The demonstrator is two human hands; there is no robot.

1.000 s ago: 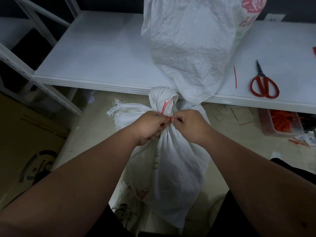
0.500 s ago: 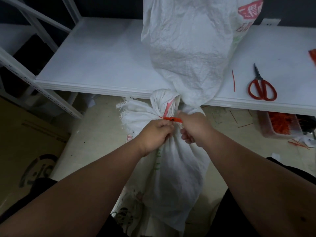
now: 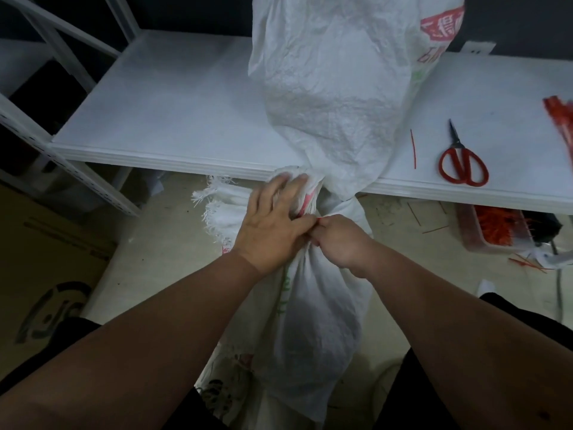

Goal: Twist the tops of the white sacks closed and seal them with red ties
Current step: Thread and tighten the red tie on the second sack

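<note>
Cinching the red tie [image 3: 318, 217] round the twisted neck of the white sack [image 3: 310, 321] at your knees.
Your left hand [image 3: 273, 225] has opened and now lies spread over the bunched top; your right hand [image 3: 336, 238] pinches the tie (nearly sealed). A second sack [image 3: 335, 88] crowds the tabletop [image 3: 186, 119] beside scissors [image 3: 462, 162].

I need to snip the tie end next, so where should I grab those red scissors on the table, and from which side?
Take the red scissors by the two red handle loops, which sit at the table's near edge, facing you. The dark blades point away toward the wall, so come in from the front edge, probably with the right hand, which is on that side.
</note>
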